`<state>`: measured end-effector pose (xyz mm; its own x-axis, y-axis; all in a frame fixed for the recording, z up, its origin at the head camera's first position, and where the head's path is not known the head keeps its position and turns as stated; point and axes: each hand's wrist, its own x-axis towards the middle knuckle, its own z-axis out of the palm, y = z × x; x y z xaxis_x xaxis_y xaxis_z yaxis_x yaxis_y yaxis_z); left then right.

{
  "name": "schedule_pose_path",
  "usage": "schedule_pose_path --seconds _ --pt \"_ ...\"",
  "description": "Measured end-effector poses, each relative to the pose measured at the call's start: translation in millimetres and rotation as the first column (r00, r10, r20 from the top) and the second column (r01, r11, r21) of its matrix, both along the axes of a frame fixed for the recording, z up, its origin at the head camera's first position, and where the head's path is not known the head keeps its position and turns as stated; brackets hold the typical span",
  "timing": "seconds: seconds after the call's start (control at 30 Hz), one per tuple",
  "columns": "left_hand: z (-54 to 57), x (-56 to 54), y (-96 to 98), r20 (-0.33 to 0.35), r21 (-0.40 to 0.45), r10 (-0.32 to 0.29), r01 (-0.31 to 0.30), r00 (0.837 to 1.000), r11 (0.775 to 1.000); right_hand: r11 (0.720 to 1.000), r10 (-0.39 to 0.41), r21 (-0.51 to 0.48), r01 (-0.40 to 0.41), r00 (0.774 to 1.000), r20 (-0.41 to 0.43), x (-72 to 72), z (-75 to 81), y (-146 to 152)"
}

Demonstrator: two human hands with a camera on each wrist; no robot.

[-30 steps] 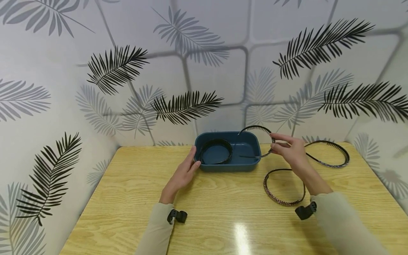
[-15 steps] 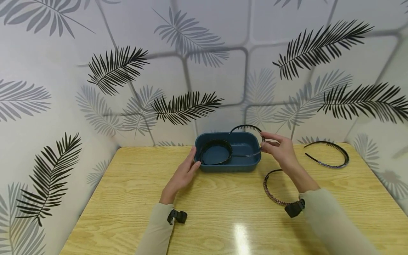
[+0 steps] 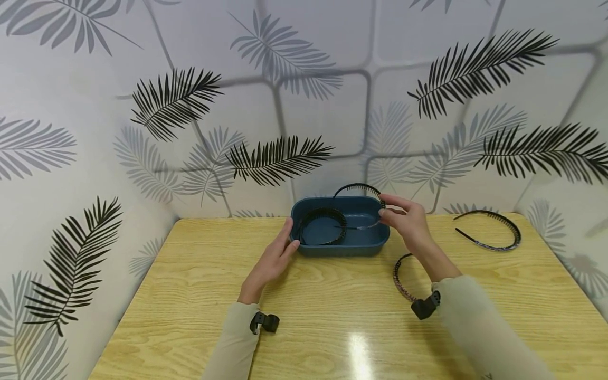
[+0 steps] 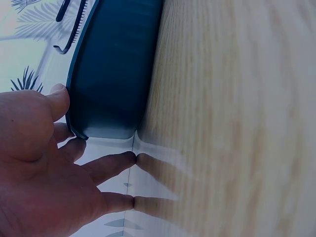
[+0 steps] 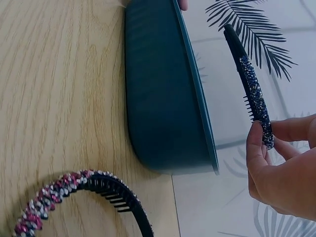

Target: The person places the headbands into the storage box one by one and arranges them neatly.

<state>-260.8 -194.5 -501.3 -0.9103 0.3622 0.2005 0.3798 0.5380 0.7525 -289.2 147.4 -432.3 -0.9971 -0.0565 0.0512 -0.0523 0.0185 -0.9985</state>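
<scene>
Head view, left hand (image 3: 272, 258) spread against blue bin (image 3: 342, 252), right hand (image 3: 409, 221) pinching headband (image 5: 255, 91) over it

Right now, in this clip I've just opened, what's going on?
A person's right hand has a glittery headband in its grip, held over the right part of a blue bin and not yet released. The left hand rests against the bin's left end. At least one dark headband is inside. On the table lie a pink-studded headband and, farther right, another headband.
</scene>
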Motion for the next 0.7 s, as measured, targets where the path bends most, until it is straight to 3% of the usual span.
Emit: schedule_pose_path --seconds 0.7 --pt "0.1 -1.0 -1.1 -0.023 -0.007 -0.006 0.006 1.0 1.0 0.998 0.029 -0.048 -0.027 0.999 0.042 -9.0 -16.6 -26.3"
